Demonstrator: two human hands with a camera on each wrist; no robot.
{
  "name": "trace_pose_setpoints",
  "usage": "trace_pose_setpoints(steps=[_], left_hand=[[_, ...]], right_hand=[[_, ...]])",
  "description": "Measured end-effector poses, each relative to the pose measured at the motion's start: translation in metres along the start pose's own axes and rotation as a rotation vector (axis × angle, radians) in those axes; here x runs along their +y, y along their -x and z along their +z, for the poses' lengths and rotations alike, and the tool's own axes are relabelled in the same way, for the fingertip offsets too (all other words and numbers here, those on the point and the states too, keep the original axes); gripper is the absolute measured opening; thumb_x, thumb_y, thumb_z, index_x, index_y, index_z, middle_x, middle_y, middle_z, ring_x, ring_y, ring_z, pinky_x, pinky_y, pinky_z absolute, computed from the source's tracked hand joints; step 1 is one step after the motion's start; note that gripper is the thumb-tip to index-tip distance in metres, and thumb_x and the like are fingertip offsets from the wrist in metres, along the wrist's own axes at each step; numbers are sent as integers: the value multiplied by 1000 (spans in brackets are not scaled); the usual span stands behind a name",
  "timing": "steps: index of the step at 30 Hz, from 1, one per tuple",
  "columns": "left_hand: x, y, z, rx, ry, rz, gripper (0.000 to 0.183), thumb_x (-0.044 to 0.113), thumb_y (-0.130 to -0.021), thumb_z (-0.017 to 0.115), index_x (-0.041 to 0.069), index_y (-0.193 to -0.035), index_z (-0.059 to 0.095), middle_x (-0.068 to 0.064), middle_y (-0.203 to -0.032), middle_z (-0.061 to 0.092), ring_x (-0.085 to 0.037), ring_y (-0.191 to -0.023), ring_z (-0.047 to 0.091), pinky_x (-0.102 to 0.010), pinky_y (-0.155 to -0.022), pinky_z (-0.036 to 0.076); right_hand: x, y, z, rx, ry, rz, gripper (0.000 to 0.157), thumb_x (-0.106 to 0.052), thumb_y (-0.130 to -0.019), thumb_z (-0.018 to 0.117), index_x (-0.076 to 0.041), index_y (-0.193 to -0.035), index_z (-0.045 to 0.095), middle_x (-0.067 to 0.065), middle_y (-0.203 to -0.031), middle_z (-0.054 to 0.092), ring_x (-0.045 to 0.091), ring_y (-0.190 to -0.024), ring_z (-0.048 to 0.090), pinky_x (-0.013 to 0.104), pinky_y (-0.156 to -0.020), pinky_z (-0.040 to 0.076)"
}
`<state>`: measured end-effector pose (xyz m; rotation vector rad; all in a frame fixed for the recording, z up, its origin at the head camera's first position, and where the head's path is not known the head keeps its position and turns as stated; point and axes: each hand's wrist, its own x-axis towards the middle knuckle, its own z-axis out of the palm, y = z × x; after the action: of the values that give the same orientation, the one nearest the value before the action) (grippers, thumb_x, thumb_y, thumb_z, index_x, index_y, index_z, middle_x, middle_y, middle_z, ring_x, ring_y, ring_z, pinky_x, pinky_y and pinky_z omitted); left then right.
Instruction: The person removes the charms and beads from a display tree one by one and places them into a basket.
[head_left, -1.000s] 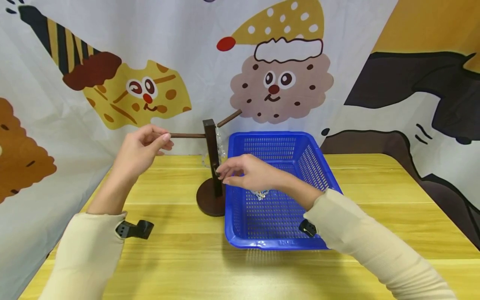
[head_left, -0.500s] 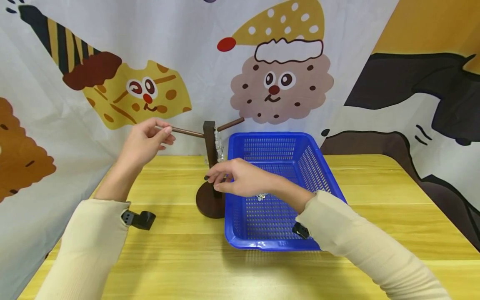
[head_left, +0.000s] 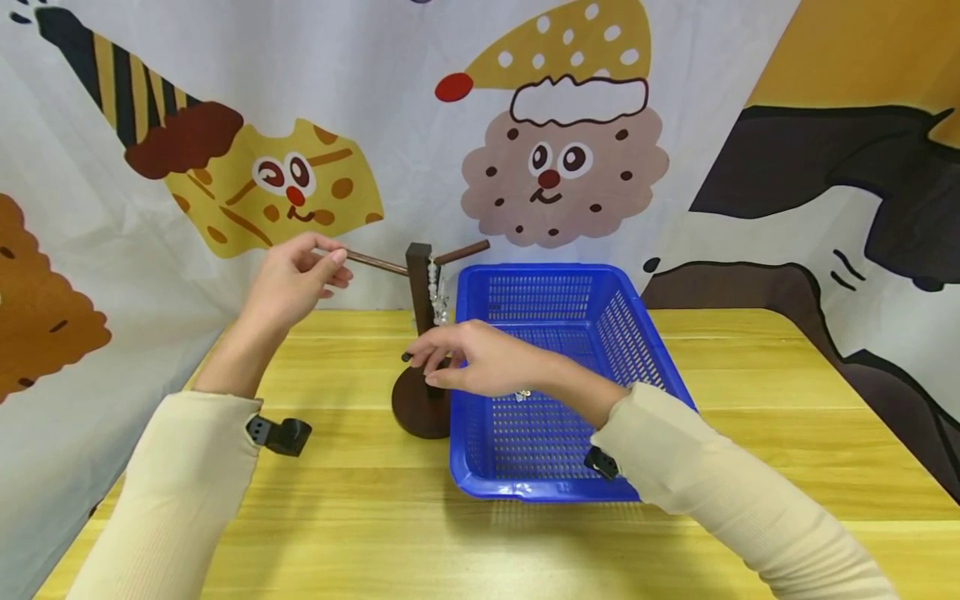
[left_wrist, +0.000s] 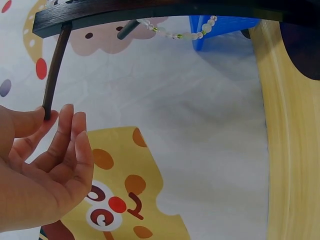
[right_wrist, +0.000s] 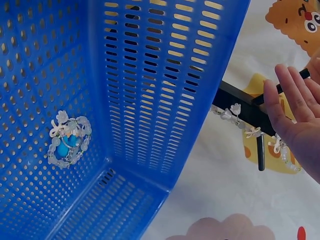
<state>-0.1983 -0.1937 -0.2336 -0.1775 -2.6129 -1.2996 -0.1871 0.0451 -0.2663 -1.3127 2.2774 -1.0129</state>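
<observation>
Left hand pinches slim brown wooden rod; right hand, grip unclear. Uneven pull could tip dark round-based wooden stand.

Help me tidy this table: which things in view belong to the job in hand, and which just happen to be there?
Part of the job, it seems:
dark stand
peg pinched by the left hand
hanging beads
blue basket
beaded piece inside it

Just surroundings:
table
printed cloth backdrop
</observation>
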Motion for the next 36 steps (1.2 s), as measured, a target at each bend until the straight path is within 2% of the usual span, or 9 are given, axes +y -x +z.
trace_pose_setpoints(steps=[5,10,15,18,27,31,36], left_hand=[[-1,0,0,2,-4,1,36,31,-95,46,2,-114,56,-10,-87,65,-1,-71,58,-26,-67,49],[-1,0,0,9,-4,-2,36,31,-95,46,2,-114,56,-12,-87,65,-3,-72,59,-22,-65,48],[0,0,0,19,-3,-5,36,31,-95,46,2,-113,56,-17,-92,65,-7,-75,60,-22,-65,48],[0,0,1,21,1,-6,35,31,-95,46,2,-113,56,-18,-93,65,-5,-73,60,-23,-65,49],[-1,1,2,25,19,1,34,30,-95,47,1,-111,56,-19,-92,64,-2,-71,58,-28,-68,50],[-1,1,2,28,21,4,33,29,-95,47,1,-111,56,-20,-91,64,-2,-70,59,-28,-68,50],[-1,1,1,26,22,0,33,29,-95,47,1,-111,56,-19,-91,64,-2,-70,59,-27,-68,50]], right_hand=[[1,3,-8,50,36,-17,28,-6,-90,57,-2,-117,58,5,-109,62,8,-92,59,24,-76,48],[3,6,-22,190,35,-26,19,-5,-88,58,-1,-106,64,7,-98,65,11,-84,60,26,-77,48],[3,6,-33,341,12,-61,13,-2,-86,60,1,-98,65,11,-93,66,13,-80,61,29,-71,49],[3,4,-36,397,12,-50,12,-1,-86,60,1,-97,65,11,-92,66,14,-80,62,28,-68,49],[9,-5,-32,414,24,71,19,-6,-87,60,-3,-106,63,5,-97,64,15,-81,59,30,-68,49],[11,-9,-26,431,9,73,23,-7,-87,61,-2,-110,60,5,-98,63,14,-80,58,31,-66,48],[11,-12,-22,453,8,63,20,-8,-86,63,-2,-105,60,5,-94,62,15,-77,57,30,-67,48]])
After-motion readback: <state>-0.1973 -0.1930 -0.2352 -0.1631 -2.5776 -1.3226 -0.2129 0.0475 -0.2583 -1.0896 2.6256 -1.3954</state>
